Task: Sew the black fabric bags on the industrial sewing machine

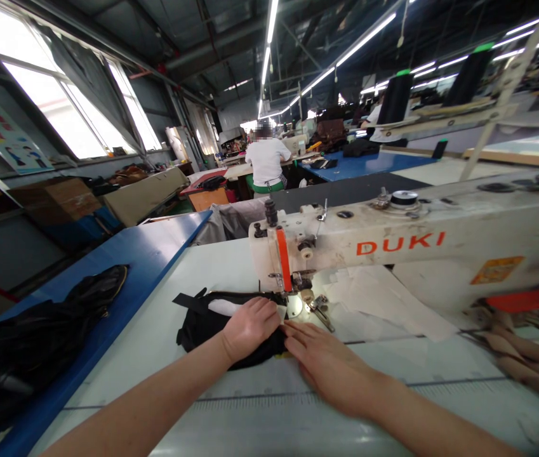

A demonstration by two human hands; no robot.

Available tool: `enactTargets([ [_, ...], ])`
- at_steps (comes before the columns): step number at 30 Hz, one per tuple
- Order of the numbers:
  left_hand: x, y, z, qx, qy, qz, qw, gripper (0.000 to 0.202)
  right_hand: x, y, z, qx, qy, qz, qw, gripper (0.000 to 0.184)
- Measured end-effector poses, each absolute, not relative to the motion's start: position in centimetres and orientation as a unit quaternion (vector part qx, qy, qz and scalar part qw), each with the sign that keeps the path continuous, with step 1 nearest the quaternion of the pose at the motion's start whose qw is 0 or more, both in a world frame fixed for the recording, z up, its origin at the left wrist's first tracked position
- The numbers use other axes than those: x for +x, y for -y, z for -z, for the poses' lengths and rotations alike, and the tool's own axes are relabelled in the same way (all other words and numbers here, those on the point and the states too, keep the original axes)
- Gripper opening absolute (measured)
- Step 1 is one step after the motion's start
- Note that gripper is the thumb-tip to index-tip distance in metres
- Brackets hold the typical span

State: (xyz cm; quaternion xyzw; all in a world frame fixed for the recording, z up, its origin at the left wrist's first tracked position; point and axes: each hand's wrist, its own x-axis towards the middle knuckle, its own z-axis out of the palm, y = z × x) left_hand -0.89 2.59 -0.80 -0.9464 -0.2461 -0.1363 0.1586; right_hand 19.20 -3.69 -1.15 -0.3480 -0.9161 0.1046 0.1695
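A black fabric piece (193, 327) with a zipper along its far edge lies on the sewing machine's bed, left of the needle. My left hand (252, 327) rests over it with curled fingers, gripping the cloth near a small pale scrap by the presser foot. My right hand (319, 358) lies flat at the cloth's right edge, fingers stretched toward the left hand's fingertips. The white sewing machine (326, 247), marked DUKI, stands just beyond both hands. A white patch shows on the black fabric beside my left hand. The needle tip is hard to make out.
Thin white sheets (374, 298) lie under the machine arm. Black garments or bags (50, 343) are heaped on the blue table (155, 254) at left. Thread cones (395, 98) stand behind the machine. A person in a white shirt (266, 162) sits farther ahead.
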Motion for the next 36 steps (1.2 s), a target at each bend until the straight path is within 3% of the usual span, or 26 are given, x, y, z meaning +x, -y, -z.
enactTargets([
  [9,-0.8,-2.5,0.9,-0.959,0.237,0.11,0.105,0.027,19.2,3.8,1.2,-0.352,0.915,-0.105,0.167,0.035],
  [20,0.1,-2.2,0.5,-0.956,0.248,0.049,0.152,0.021,18.8,4.5,1.3,-0.336,0.929,-0.066,0.139,0.036],
  [36,0.3,-1.5,0.9,-0.95,0.261,0.061,0.161,0.014,19.4,5.3,0.6,-0.331,0.914,-0.151,0.178,0.039],
])
